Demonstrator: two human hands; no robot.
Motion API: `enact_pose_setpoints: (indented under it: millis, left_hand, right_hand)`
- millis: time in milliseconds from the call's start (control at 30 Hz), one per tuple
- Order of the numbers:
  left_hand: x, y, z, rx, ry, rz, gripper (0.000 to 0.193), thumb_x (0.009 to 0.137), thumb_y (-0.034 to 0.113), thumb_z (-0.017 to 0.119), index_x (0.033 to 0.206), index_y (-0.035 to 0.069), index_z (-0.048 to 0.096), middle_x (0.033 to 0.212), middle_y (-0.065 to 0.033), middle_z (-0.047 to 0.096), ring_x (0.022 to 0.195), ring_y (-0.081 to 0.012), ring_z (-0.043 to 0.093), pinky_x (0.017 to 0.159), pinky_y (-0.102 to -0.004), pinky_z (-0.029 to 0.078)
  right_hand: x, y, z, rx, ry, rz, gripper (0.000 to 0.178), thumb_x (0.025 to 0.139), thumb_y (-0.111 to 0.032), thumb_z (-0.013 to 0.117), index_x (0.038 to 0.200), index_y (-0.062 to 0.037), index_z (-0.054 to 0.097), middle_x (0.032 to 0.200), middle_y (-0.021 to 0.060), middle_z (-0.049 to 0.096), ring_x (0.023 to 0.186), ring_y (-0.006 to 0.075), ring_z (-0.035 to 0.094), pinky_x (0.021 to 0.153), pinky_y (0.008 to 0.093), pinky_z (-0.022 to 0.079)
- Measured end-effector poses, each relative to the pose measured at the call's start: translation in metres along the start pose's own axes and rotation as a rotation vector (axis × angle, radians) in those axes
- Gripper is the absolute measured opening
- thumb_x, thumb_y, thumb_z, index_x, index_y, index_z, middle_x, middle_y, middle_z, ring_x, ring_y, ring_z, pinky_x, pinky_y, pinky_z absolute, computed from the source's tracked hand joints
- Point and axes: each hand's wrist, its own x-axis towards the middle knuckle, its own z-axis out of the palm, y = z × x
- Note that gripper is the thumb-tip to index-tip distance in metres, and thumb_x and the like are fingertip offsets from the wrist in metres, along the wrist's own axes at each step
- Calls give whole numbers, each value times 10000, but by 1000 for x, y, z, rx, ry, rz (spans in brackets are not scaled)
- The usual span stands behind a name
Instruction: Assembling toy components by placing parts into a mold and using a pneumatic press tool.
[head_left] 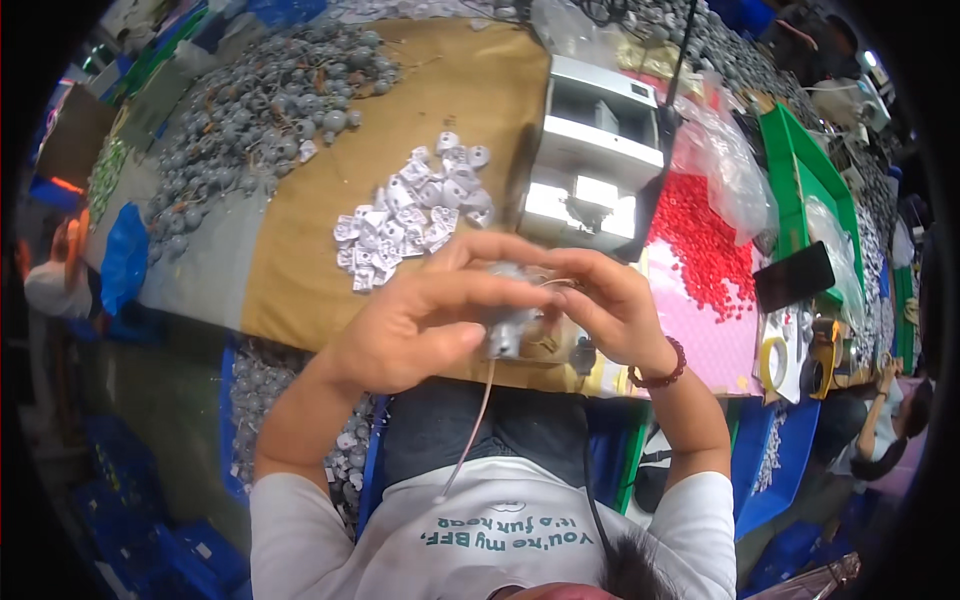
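My left hand (395, 325) curls around a small grey-white plastic part (507, 333), thumb on the near side and fingers over the top. A thin pale wire (478, 428) hangs from this part toward my lap. My right hand (612, 308) comes in from the other side with thumb and index finger pinched on a thin wire end (553, 284) close to the left fingertips. Motion blur and the fingers hide some of the part. Just beyond my hands lies a heap of small white plastic pieces (415, 205) with dark marks.
Grey round parts with cords (270, 100) cover the table's far left. A white machine (590, 150) stands ahead, with red pieces (700, 245) to its right. Further right are a dark phone (795, 277), tape roll (773, 362) and green tray (810, 185). Other people work at both sides.
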Motion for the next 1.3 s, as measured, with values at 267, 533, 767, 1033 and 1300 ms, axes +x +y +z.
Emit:
enact_pose_setpoints:
  millis: [267, 533, 767, 1033, 1300]
  left_hand:
    - [-40, -74, 35, 268, 386, -207, 221, 876, -12, 644, 1077, 61, 699, 1190, -66, 553, 1082, -149, 555, 877, -280, 478]
    - [-55, -119, 57, 749, 293, -76, 219, 767, -21, 696, 968, 65, 706, 1119, -98, 574, 1013, -279, 548, 850, -356, 484]
    - [-49, -129, 57, 779, 254, -57, 206, 761, 2, 687, 954, 74, 702, 1115, -101, 577, 1031, -302, 533, 896, -395, 463]
    - [-29, -128, 52, 1229, 328, 28, 411, 720, 34, 696, 1128, 78, 670, 1242, -126, 572, 1132, -335, 518, 950, -456, 437]
    - [-22, -149, 52, 1380, 184, 59, 527, 710, 115, 729, 1230, 85, 648, 1287, -122, 601, 1105, -259, 562, 933, -426, 423]
  right_hand:
    - [-36, 34, -17, 58, -36, 426, 212, 969, -61, 620, 1136, 51, 686, 871, 21, 700, 704, 73, 604, 634, 258, 512]
    - [-25, 64, 7, -998, 37, -300, 261, 735, 17, 707, 982, -64, 729, 844, 77, 636, 748, 246, 636, 626, 344, 526]
    - [-22, 61, 3, -1211, -162, -290, 365, 690, -74, 677, 1052, -30, 671, 938, 70, 592, 834, 237, 595, 644, 338, 524]
    - [-31, 52, 14, -1227, -196, -213, 396, 703, -70, 651, 1092, 11, 647, 924, 86, 548, 870, 242, 573, 735, 364, 534]
    - [-64, 64, -60, -383, 72, 89, 296, 858, 47, 636, 1148, -13, 639, 1355, 144, 582, 1232, 299, 568, 1022, 355, 458]
